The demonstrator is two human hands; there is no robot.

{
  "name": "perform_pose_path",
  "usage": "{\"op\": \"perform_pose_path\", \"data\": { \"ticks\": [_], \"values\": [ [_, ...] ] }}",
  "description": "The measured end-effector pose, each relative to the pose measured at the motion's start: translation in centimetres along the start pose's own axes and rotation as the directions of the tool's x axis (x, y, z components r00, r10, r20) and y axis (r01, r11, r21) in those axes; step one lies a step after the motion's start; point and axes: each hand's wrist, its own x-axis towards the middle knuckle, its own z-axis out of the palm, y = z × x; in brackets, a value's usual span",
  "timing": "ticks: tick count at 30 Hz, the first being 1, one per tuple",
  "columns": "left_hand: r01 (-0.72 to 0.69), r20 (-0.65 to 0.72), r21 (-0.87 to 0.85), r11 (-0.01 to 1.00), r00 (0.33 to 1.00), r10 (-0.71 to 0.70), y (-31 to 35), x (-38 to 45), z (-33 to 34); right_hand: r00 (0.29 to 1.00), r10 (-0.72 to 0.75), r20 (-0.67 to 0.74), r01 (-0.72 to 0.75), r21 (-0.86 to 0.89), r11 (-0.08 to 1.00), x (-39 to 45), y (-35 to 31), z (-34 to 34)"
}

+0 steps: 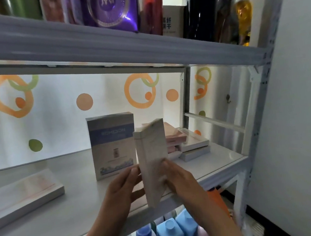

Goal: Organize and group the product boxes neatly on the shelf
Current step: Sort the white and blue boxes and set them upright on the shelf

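I hold a tall white box [151, 156] upright and slightly tilted above the front edge of the white shelf [73, 203]. My left hand [121, 186] grips its left side and my right hand [178, 177] grips its right side. Just behind it a grey and blue box [112, 141] stands upright on the shelf. To the right lies a stack of flat pink boxes [174, 137] and white boxes [194, 144]. A long flat white box [22, 193] lies at the shelf's left.
The upper shelf [104, 44] carries a purple package [112, 9], a cardboard carton [171, 22] and dark bottles. Blue and white detergent bottles [168, 233] stand on the level below. A white wall [304, 121] closes the right side beyond the shelf post [253, 107].
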Motion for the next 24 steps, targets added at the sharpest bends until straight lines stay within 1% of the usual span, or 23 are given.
{"op": "perform_pose_path", "data": {
  "ticks": [3,4,6,8,10,12,13,14,15,17,18,20,21,24],
  "values": [
    [-0.002,0.108,0.034,0.999,0.994,-0.002,-0.7,0.5,1.4,0.998,-0.046,0.044,0.048,-0.06,0.997,-0.6,-0.5,-0.7],
    [-0.011,0.119,0.075,0.997,0.993,0.002,-1.0,0.7,1.9,0.998,-0.048,0.047,0.051,-0.065,0.997,-0.8,-0.4,-1.0],
    [-0.046,0.096,0.225,0.973,0.995,0.024,-2.0,1.5,2.8,1.0,-0.014,0.023,0.015,-0.035,0.999,-1.1,-0.3,-1.9],
    [-0.073,0.07,0.334,0.94,0.996,0.053,-2.9,2.2,3.6,0.999,0.039,-0.034,-0.037,0.059,0.998,-1.0,0.4,-3.0],
    [-0.11,0.054,0.401,0.909,0.994,0.097,-3.4,2.9,4.2,0.984,0.107,-0.14,-0.083,0.167,0.982,-0.6,1.2,-4.5],
    [-0.117,0.033,0.403,0.907,0.993,0.114,-3.7,3.7,4.7,0.966,0.141,-0.216,-0.084,0.251,0.964,-0.6,1.8,-5.9],
    [-0.11,0.04,0.405,0.908,0.994,0.102,-3.8,3.9,4.8,0.961,0.152,-0.232,-0.079,0.297,0.952,-0.6,2.1,-6.6],
    [-0.105,0.065,0.427,0.898,0.994,0.085,-3.8,4.1,4.9,0.957,0.165,-0.24,-0.08,0.329,0.941,-0.6,2.4,-7.4],
    [-0.11,0.119,0.452,0.885,0.991,0.062,-4.0,4.3,5.1,0.954,0.173,-0.247,-0.08,0.346,0.935,-0.7,2.5,-8.1],
    [-0.117,0.25,0.444,0.889,0.968,0.002,-4.3,4.7,5.7,0.964,0.132,-0.23,-0.037,0.374,0.926,-0.8,2.5,-9.1],
    [-0.13,0.294,0.431,0.893,0.956,-0.003,-4.4,4.8,6.3,0.967,0.106,-0.231,-0.014,0.369,0.929,-0.7,2.5,-9.8],
    [-0.178,0.297,0.447,0.877,0.954,0.042,-4.5,5.1,7.7,0.954,0.075,-0.289,0.023,0.321,0.947,0.0,2.3,-11.3],
    [-0.203,0.281,0.452,0.869,0.957,0.078,-4.5,5.5,8.6,0.94,0.047,-0.337,0.047,0.263,0.964,0.4,2.0,-12.1],
    [-0.24,0.203,0.496,0.835,0.967,0.157,-5.1,6.8,11.3,0.888,-0.091,-0.451,0.098,-0.007,0.995,1.9,1.5,-14.5]
  ]
}}
